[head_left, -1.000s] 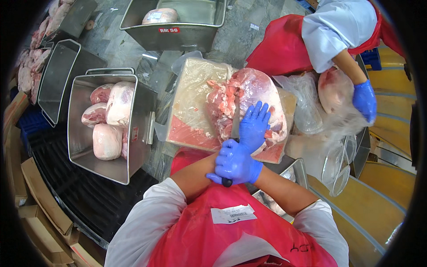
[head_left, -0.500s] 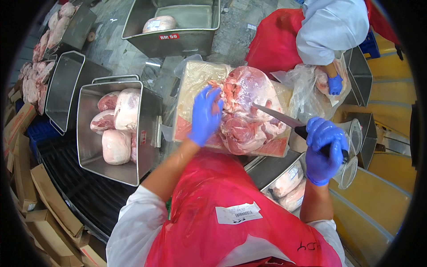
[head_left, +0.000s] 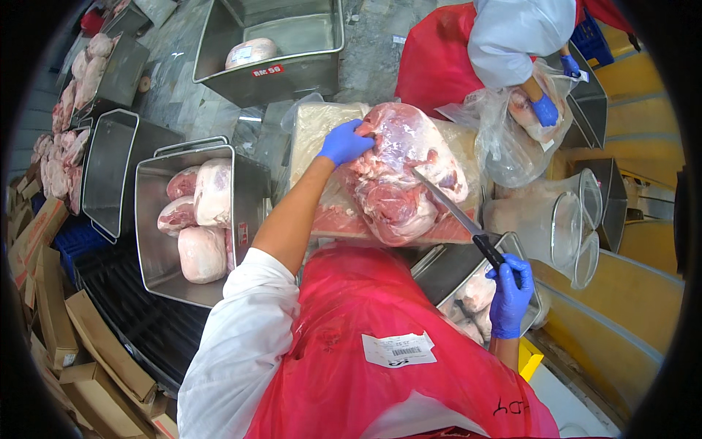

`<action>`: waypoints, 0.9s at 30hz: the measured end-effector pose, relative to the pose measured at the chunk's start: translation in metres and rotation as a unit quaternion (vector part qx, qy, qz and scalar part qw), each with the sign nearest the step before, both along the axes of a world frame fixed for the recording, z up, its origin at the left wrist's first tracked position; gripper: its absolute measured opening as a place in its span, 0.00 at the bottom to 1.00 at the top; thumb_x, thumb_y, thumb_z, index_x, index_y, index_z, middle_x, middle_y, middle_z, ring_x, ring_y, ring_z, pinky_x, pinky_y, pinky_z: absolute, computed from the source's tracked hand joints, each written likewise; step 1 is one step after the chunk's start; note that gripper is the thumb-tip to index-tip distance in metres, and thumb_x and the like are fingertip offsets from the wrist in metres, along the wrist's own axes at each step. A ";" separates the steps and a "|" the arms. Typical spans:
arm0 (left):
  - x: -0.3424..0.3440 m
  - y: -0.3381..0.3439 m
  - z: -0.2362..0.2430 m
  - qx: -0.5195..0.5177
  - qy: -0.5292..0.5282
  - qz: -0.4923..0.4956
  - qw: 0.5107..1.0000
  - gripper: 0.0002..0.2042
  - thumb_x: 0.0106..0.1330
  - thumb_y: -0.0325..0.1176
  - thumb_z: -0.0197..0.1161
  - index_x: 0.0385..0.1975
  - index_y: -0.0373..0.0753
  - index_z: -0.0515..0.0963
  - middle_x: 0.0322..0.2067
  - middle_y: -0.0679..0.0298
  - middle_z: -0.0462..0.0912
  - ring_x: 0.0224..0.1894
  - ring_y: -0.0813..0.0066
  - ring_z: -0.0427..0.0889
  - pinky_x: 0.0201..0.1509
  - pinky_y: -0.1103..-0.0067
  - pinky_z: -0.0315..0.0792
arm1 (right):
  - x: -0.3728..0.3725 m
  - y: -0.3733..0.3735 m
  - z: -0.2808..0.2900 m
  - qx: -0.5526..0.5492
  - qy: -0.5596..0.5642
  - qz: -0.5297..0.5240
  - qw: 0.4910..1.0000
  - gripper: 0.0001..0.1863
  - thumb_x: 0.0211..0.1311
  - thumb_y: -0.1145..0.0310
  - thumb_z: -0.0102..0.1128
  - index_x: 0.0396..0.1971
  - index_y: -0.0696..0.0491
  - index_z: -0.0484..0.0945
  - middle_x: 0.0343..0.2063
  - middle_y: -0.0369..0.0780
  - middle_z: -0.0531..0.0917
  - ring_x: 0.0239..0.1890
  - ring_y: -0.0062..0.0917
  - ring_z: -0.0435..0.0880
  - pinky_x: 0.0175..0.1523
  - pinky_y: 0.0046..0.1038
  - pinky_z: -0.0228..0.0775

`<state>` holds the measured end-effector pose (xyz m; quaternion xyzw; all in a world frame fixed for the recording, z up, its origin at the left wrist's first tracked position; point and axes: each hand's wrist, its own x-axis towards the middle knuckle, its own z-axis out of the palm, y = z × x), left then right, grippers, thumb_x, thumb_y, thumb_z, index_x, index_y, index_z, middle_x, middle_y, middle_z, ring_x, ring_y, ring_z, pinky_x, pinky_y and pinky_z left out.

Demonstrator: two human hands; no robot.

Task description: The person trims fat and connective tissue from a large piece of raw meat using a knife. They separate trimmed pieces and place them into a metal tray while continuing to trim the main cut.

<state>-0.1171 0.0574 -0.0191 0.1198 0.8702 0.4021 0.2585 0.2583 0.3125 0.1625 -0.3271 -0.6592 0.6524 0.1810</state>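
A large raw cut of meat, red and pale with fat, lies on a plastic-wrapped block in front of me. My left hand, gloved in blue, is closed on the meat's upper left edge. My right hand, in a blue glove too, grips the black handle of a long knife. The blade slants up and left, its tip against the right half of the meat. Whether the tip is in the flesh I cannot tell.
Left stands a steel bin with several meat pieces. Another steel bin stands beyond the block. A co-worker's blue-gloved hand rests on bagged meat at the far right. Wire-rimmed clear containers and a meat-filled bin are near my right hand.
My left hand has moved up and now grips the meat's edge. My right hand has dropped lower with the knife, its blade now steeper. The co-worker's hand has shifted on the bag.
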 end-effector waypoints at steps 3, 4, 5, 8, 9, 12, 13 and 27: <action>0.007 -0.022 -0.019 0.110 -0.091 0.019 0.990 0.27 0.57 0.49 0.74 0.53 0.41 0.83 0.44 0.56 0.89 0.48 0.63 0.88 0.56 0.71 0.78 | 0.022 0.009 -0.018 0.065 -0.117 0.055 0.989 0.11 0.62 0.83 0.68 0.43 0.57 0.80 0.41 0.39 0.84 0.31 0.19 0.82 0.39 0.22 0.76; 0.008 -0.028 -0.027 0.141 -0.112 0.023 0.983 0.26 0.57 0.49 0.74 0.53 0.42 0.84 0.44 0.57 0.89 0.48 0.66 0.87 0.56 0.72 0.78 | 0.030 0.014 -0.029 0.091 -0.163 0.093 0.978 0.12 0.61 0.82 0.70 0.43 0.56 0.80 0.41 0.37 0.83 0.31 0.18 0.81 0.38 0.22 0.75; 0.012 -0.033 -0.032 0.172 -0.134 0.027 0.976 0.26 0.57 0.48 0.75 0.53 0.42 0.84 0.43 0.58 0.89 0.47 0.68 0.87 0.56 0.74 0.78 | 0.029 0.012 -0.028 0.117 -0.210 0.130 0.962 0.12 0.61 0.81 0.71 0.43 0.56 0.80 0.40 0.36 0.83 0.31 0.16 0.80 0.37 0.21 0.74; 0.022 -0.037 -0.038 0.226 -0.189 0.040 0.955 0.22 0.61 0.45 0.75 0.51 0.40 0.85 0.42 0.62 0.89 0.45 0.76 0.85 0.52 0.76 0.78 | 0.019 -0.011 -0.039 0.151 -0.231 0.179 0.944 0.19 0.59 0.78 0.71 0.50 0.54 0.79 0.35 0.35 0.83 0.33 0.17 0.80 0.38 0.22 0.72; 0.025 -0.035 -0.034 0.239 -0.205 0.044 0.948 0.20 0.63 0.44 0.75 0.50 0.39 0.86 0.42 0.64 0.88 0.44 0.79 0.84 0.50 0.76 0.78 | 0.017 -0.016 -0.043 0.146 -0.224 0.185 0.946 0.20 0.60 0.77 0.70 0.52 0.55 0.78 0.35 0.37 0.84 0.33 0.19 0.81 0.39 0.24 0.74; 0.034 -0.025 -0.018 0.126 -0.123 -0.039 0.984 0.19 0.63 0.44 0.74 0.49 0.38 0.86 0.37 0.64 0.89 0.41 0.77 0.85 0.50 0.75 0.78 | 0.004 -0.023 -0.036 0.302 -0.235 0.232 0.894 0.18 0.63 0.74 0.67 0.52 0.56 0.79 0.36 0.43 0.84 0.34 0.27 0.84 0.41 0.30 0.76; 0.040 -0.024 -0.019 0.111 -0.096 -0.015 0.989 0.19 0.63 0.44 0.73 0.48 0.38 0.86 0.36 0.64 0.89 0.40 0.77 0.85 0.49 0.75 0.79 | 0.003 -0.019 -0.034 0.332 -0.241 0.238 0.880 0.17 0.63 0.73 0.66 0.52 0.57 0.79 0.36 0.44 0.84 0.35 0.29 0.84 0.42 0.31 0.76; 0.085 -0.040 -0.046 0.314 -0.119 0.183 0.924 0.15 0.59 0.38 0.77 0.27 0.39 0.75 0.28 0.70 0.74 0.33 0.79 0.71 0.39 0.75 0.71 | -0.063 -0.040 0.061 0.340 -0.314 0.347 0.816 0.14 0.71 0.70 0.65 0.52 0.59 0.82 0.30 0.48 0.84 0.28 0.25 0.79 0.37 0.28 0.73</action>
